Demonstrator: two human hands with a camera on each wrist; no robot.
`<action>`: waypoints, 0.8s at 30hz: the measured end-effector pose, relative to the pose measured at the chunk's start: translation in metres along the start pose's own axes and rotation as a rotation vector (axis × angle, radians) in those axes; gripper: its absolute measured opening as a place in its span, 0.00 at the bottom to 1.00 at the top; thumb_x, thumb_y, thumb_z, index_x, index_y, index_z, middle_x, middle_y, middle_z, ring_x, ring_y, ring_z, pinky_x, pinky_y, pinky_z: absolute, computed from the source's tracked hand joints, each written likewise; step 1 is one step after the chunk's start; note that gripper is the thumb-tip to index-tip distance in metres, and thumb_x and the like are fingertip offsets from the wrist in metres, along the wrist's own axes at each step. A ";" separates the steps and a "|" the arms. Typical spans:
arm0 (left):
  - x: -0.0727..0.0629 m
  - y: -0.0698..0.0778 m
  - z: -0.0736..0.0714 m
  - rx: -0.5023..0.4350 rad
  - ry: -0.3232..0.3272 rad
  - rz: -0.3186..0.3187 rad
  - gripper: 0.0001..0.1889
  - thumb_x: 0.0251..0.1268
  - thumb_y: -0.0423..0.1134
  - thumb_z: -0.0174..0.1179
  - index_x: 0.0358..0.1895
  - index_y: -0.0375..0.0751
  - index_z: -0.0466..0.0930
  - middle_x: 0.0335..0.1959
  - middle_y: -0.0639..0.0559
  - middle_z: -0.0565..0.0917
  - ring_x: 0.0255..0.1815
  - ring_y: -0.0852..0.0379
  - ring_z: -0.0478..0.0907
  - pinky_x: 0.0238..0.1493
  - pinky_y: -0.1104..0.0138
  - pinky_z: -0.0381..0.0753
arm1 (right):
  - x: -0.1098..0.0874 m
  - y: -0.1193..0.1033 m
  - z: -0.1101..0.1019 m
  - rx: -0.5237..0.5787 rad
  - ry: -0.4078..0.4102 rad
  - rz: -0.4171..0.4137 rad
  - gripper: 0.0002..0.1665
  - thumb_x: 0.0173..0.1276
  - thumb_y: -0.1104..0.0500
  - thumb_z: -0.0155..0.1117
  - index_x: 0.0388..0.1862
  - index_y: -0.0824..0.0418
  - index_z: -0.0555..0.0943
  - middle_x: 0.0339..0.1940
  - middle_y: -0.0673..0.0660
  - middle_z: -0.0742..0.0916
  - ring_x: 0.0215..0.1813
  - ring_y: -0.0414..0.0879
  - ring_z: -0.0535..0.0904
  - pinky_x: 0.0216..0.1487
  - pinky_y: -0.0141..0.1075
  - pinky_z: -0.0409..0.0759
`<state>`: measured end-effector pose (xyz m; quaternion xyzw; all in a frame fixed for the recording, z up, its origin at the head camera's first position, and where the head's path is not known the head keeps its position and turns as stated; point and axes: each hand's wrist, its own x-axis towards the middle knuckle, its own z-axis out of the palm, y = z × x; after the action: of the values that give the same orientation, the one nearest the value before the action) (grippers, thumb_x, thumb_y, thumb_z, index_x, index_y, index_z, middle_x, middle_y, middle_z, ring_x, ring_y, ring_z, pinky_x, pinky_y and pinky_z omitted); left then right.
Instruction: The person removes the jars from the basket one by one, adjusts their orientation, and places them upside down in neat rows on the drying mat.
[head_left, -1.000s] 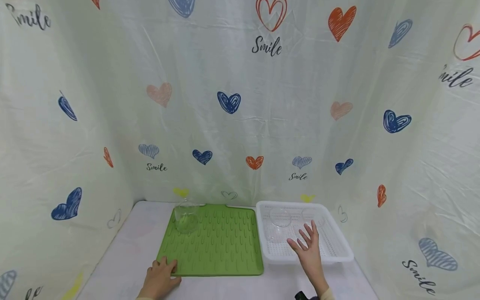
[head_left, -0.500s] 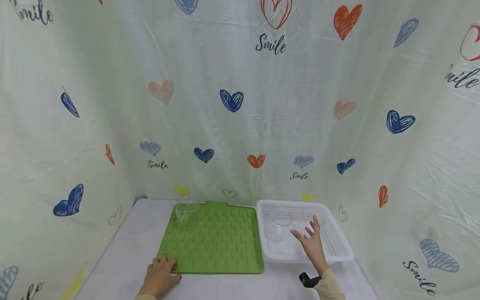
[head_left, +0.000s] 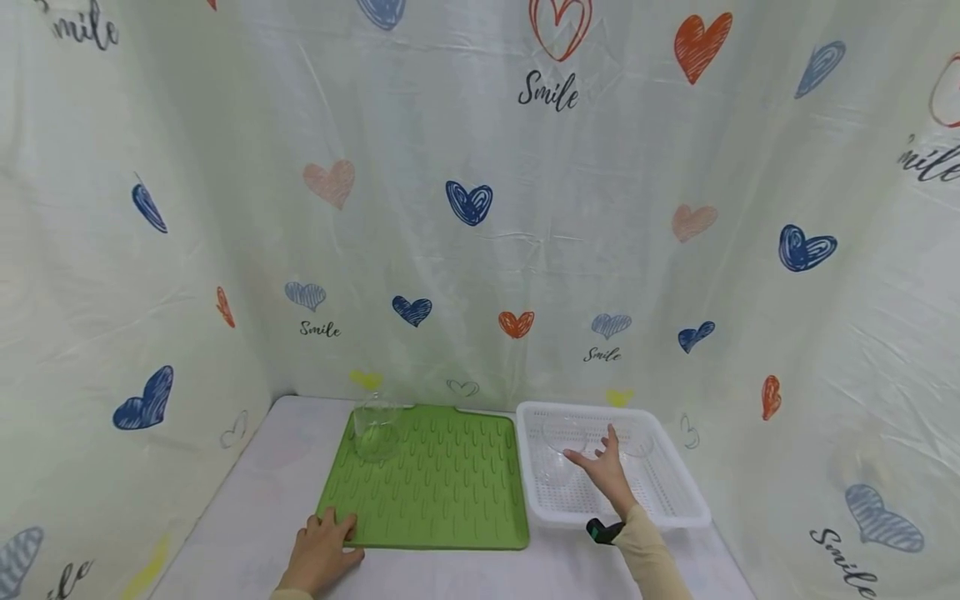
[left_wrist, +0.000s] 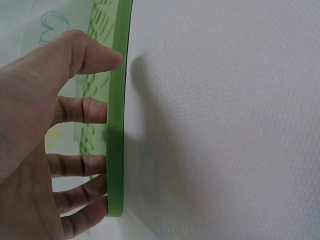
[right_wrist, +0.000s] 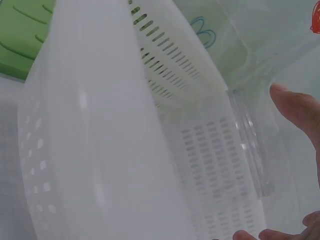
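My left hand (head_left: 318, 550) rests at the near left corner of a green ridged mat (head_left: 450, 492); in the left wrist view its fingertips touch the mat's edge (left_wrist: 116, 125), thumb apart from the fingers. My right hand (head_left: 606, 475) is held over a white perforated basket (head_left: 693, 508), thumb and fingers spread, nothing between them. Inside the basket are clear round glass-like vessels, one at the left (head_left: 555, 446) and one at the right (head_left: 641, 442); their exact kind is hard to tell. Another clear vessel (head_left: 377, 433) stands on the mat's back left.
A white-covered table (head_left: 262, 483) bears the mat and the basket side by side. Behind and on both sides hangs a pale curtain (head_left: 540, 275) printed with hearts. In the right wrist view the basket's near wall (right_wrist: 110, 130) hides part of its inside.
My right hand has moved forward and then left over the basket, toward the left-hand clear vessel. My left hand stays at the mat's corner. The head view has shifted slightly.
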<state>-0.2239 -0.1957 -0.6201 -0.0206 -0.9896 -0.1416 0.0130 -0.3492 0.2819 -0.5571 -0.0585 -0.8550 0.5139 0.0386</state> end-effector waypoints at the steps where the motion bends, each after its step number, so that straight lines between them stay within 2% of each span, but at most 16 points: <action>1: 0.000 0.001 0.000 0.001 -0.002 0.000 0.22 0.45 0.53 0.72 0.25 0.50 0.65 0.32 0.46 0.66 0.31 0.45 0.65 0.32 0.49 0.71 | 0.002 0.001 0.003 -0.004 -0.006 -0.004 0.73 0.56 0.47 0.74 0.76 0.66 0.29 0.72 0.80 0.52 0.69 0.77 0.57 0.64 0.61 0.69; 6: 0.001 0.001 -0.001 0.004 -0.011 0.000 0.22 0.45 0.53 0.72 0.25 0.50 0.65 0.32 0.45 0.66 0.31 0.45 0.65 0.32 0.49 0.71 | 0.010 0.005 0.013 -0.008 -0.034 -0.025 0.76 0.52 0.48 0.78 0.75 0.70 0.30 0.69 0.83 0.58 0.66 0.78 0.61 0.62 0.61 0.70; 11: 0.001 0.001 -0.001 -0.003 -0.005 0.003 0.22 0.45 0.53 0.72 0.26 0.51 0.65 0.31 0.46 0.66 0.31 0.46 0.65 0.32 0.50 0.71 | 0.016 0.007 0.018 -0.013 -0.059 -0.015 0.78 0.49 0.49 0.79 0.75 0.69 0.28 0.69 0.83 0.59 0.67 0.77 0.61 0.64 0.61 0.69; 16: 0.002 -0.001 0.000 0.003 0.010 0.008 0.22 0.45 0.53 0.72 0.25 0.51 0.66 0.31 0.46 0.66 0.31 0.46 0.65 0.32 0.49 0.72 | 0.020 0.003 0.015 -0.044 -0.140 0.008 0.76 0.53 0.48 0.77 0.74 0.70 0.27 0.71 0.82 0.56 0.69 0.77 0.58 0.66 0.61 0.67; 24: -0.001 -0.002 0.002 -0.022 0.010 0.004 0.21 0.45 0.52 0.72 0.25 0.51 0.65 0.31 0.46 0.65 0.31 0.46 0.65 0.33 0.49 0.72 | 0.023 0.007 0.008 0.019 -0.298 0.125 0.73 0.53 0.51 0.78 0.74 0.72 0.33 0.70 0.82 0.55 0.68 0.76 0.62 0.61 0.65 0.70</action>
<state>-0.2230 -0.1972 -0.6231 -0.0221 -0.9879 -0.1523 0.0178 -0.3723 0.2818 -0.5671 -0.0341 -0.8410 0.5265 -0.1201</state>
